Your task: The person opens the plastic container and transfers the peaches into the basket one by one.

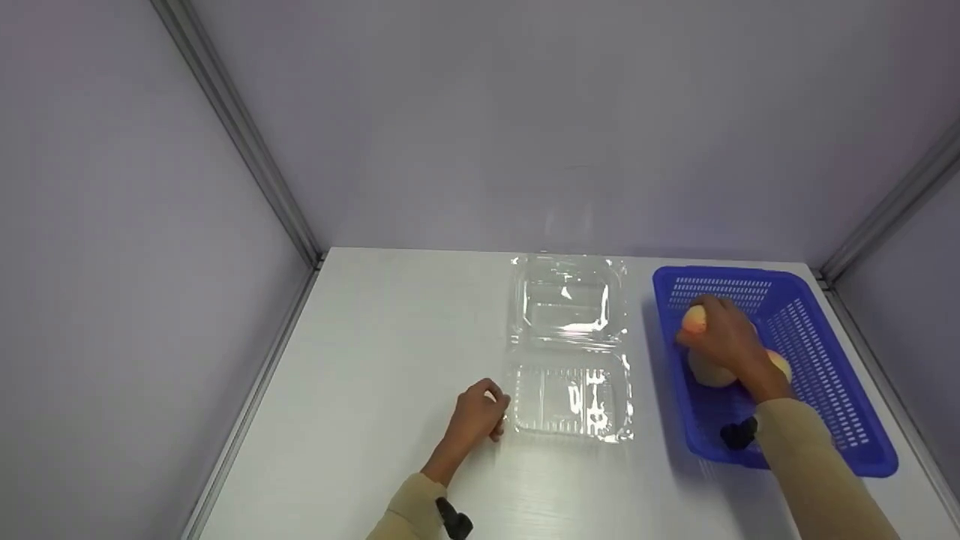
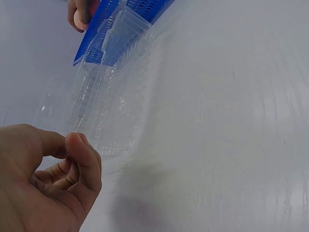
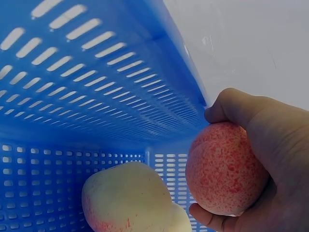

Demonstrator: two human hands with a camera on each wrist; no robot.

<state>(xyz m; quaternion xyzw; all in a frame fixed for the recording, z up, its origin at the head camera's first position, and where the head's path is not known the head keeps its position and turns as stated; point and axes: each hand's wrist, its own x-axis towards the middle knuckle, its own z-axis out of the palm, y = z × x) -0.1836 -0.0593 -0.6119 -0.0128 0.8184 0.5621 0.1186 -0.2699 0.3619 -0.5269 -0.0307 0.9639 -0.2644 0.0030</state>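
Note:
A clear plastic clamshell container (image 1: 566, 397) lies unfolded on the white table, one half behind the other. My left hand (image 1: 478, 411) pinches the left edge of its near half; in the left wrist view thumb and forefinger (image 2: 84, 150) meet at the rim. Inside the blue basket (image 1: 840, 375) at the right, my right hand (image 1: 724, 337) grips a peach (image 3: 224, 169), speckled red, with thumb and fingers around its sides. Below that hand sit more peaches, one of them pale yellow-white with a red blush (image 3: 130, 198).
Slotted walls rise all round the basket, which stands by the table's right edge. Grey-white panels (image 1: 480, 135) close off the back and both sides, joined by metal corner posts (image 1: 247, 135). White tabletop (image 1: 375, 337) stretches left of the container.

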